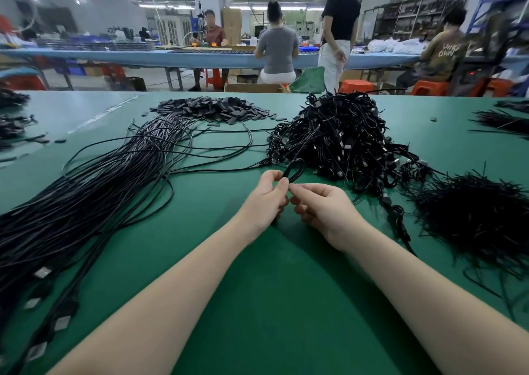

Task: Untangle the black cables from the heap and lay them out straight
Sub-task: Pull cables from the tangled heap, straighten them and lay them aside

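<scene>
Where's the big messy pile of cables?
In the head view, the tangled heap sits on the green table, right of centre, just beyond both hands.

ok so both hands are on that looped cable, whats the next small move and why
Probably draw the hands apart to open the loop. The left hand and right hand pinch a folded cable just in front of the tangled heap, while the straightened cables lie to the left, where it likely belongs.

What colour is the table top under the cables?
Green: the table top is a plain green mat, clearest in the head view around the forearms.
</scene>
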The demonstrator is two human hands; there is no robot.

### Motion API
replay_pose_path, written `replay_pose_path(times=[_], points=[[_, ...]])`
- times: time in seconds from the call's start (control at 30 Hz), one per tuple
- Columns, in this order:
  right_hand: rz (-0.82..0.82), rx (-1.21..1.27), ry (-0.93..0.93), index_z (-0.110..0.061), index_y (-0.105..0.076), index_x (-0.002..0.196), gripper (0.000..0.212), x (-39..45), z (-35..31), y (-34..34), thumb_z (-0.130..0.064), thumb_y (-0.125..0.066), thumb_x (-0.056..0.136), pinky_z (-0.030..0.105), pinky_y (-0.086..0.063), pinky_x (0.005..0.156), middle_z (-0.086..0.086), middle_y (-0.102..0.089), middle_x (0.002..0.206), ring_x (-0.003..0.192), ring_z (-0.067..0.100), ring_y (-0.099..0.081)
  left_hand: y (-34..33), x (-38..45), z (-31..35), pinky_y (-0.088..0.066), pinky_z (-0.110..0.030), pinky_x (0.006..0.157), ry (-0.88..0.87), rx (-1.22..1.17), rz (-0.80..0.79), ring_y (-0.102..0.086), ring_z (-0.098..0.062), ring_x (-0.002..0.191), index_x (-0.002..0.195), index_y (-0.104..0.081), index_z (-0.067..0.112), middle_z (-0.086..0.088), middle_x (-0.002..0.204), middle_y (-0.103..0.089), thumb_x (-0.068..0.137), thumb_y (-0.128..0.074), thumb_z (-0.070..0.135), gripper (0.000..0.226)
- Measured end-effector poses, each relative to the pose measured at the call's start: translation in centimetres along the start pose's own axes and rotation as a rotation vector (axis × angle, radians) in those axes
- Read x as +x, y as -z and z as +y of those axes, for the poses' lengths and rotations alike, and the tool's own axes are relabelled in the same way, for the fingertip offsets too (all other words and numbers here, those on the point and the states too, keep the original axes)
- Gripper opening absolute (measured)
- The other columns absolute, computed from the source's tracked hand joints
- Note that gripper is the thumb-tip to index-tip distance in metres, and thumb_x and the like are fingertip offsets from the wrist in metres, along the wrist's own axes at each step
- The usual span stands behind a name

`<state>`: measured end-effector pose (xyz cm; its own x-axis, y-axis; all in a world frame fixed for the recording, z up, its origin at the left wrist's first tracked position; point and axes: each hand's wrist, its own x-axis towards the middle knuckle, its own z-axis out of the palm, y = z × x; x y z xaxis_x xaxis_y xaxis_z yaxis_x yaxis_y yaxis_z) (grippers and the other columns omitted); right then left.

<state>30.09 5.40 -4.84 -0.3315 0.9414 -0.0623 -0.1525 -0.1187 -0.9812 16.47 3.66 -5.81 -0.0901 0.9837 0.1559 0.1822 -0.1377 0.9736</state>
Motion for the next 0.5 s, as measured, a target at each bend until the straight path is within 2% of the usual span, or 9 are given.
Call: replay_pose_path(times=[0.1, 0.23, 0.4, 0.5], points=[[-0.014, -0.071, 0.002, -0.014, -0.072, 0.081, 0.006, -0.13, -0.31, 0.37, -0.019, -0.072, 0.083, 0.017, -0.044, 0.052, -0.003, -0.067, 0.07, 0.056, 0.005, -0.057, 0.13, 0.04, -0.1, -0.032, -0.015, 0.05, -0.018, 0.007, -0.064, -0.035, 0.001, 0.047, 0.119, -0.037, 0.019, 0.017, 0.046, -0.039, 0.104, -0.035, 0.026, 0.016], [-0.009, -0.114, 0.063, -0.012, -0.071, 0.083, 0.005, -0.25, -0.44, 0.34, -0.017, -0.071, 0.084, 0.018, -0.043, 0.057, -0.004, -0.065, 0.066, 0.059, 0.006, -0.056, 0.03, -0.07, -0.1, -0.033, -0.023, 0.058, -0.054, 0.048, -0.056, -0.036, -0.007, 0.058, 0.118, -0.038, 0.018, 0.009, 0.063, -0.04, 0.104, -0.035, 0.026, 0.016], [-0.026, 0.006, 0.0, -0.012, -0.071, 0.079, 0.007, -0.32, -0.62, 0.31, -0.012, -0.068, 0.085, 0.021, -0.041, 0.057, 0.002, -0.061, 0.069, 0.056, 0.007, -0.054, 0.18, -0.22, 0.06, -0.033, -0.021, 0.057, -0.076, 0.082, -0.078, -0.037, -0.006, 0.057, 0.115, -0.038, 0.022, 0.007, 0.067, -0.041, 0.104, -0.035, 0.026, 0.013], [0.021, -0.176, 0.09, -0.013, -0.071, 0.078, 0.007, -0.32, -0.7, 0.45, -0.015, -0.071, 0.084, 0.022, -0.042, 0.059, 0.001, -0.064, 0.07, 0.056, 0.005, -0.053, 0.09, -0.31, 0.01, -0.036, -0.024, 0.063, -0.054, 0.145, -0.049, -0.042, -0.007, 0.064, 0.118, -0.038, 0.021, 0.005, 0.075, -0.047, 0.103, -0.036, 0.029, 0.017]])
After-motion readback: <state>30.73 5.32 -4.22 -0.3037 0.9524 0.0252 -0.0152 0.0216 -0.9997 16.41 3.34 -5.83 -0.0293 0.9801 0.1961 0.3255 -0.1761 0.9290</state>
